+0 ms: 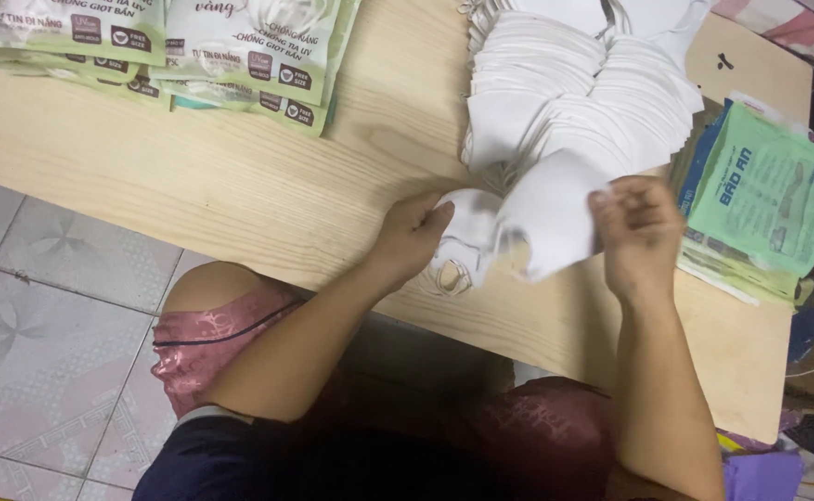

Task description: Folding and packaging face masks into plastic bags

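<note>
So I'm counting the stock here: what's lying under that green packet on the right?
Under the green packet, edges of more flat packets stick out, stacked on the wooden table. Their number and fronts are covered. The right hand holds a white mask beside them.

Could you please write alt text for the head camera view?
Both hands, left hand and right hand, hold white face masks over a wooden table, below a fanned mask stack, with green packets alongside.
</note>
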